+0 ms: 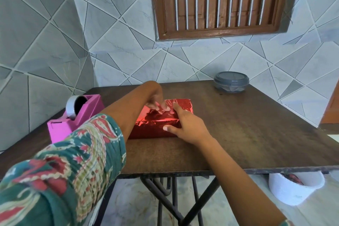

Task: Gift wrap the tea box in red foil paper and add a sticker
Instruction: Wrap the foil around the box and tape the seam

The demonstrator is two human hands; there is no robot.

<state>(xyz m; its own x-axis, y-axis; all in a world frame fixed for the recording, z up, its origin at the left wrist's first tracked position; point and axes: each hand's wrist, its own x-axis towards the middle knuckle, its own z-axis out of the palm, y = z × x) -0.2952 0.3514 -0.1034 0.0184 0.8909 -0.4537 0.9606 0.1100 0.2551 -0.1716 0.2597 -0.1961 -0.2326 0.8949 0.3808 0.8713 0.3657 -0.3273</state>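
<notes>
Patterned sleeve [60, 167] was seen nearest, its arm reached across the tabletop [247, 124] to the tea box [152, 131], which was laid flat near the middle, covered in red foil paper [181, 103]. The box was steadied by the right grip [185, 124], spread open with thumb against the near side and forefinger flat on top, presumably so the seam would not shift. The left grip [156, 102] was bent over the top seam, fingertips on foil; whether it pinched or merely pressed could not be told. A pink tape dispenser [77, 117] was kept near the left arm.
</notes>
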